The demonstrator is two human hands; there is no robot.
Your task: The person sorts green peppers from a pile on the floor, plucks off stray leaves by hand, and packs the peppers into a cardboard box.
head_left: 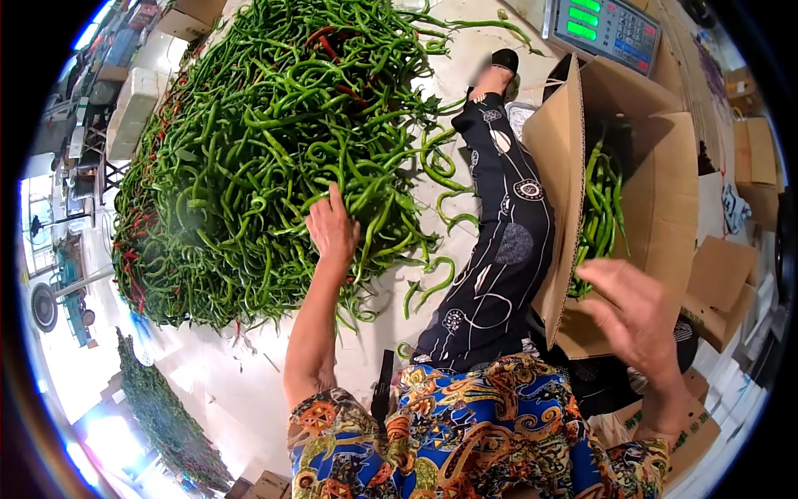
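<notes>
A large heap of long green chili peppers [249, 158], with some red ones mixed in, covers the floor on the left. My left hand [332, 229] is at the heap's near side, its fingers bent down onto the green peppers and closed among them; the fingertips are partly hidden. On the right stands an open cardboard box [557, 158] with a bundle of green chili peppers [600, 204] inside. My right hand [632, 312] hovers at the box's near edge, thumb and fingers apart, with nothing visible between them.
My outstretched leg [507, 224] in patterned black trousers lies between heap and box. A digital scale [603, 29] with green displays stands beyond the box. Several other cartons [723, 283] are at the right. Another green heap [166, 416] lies at lower left, and a fan [46, 306] at far left.
</notes>
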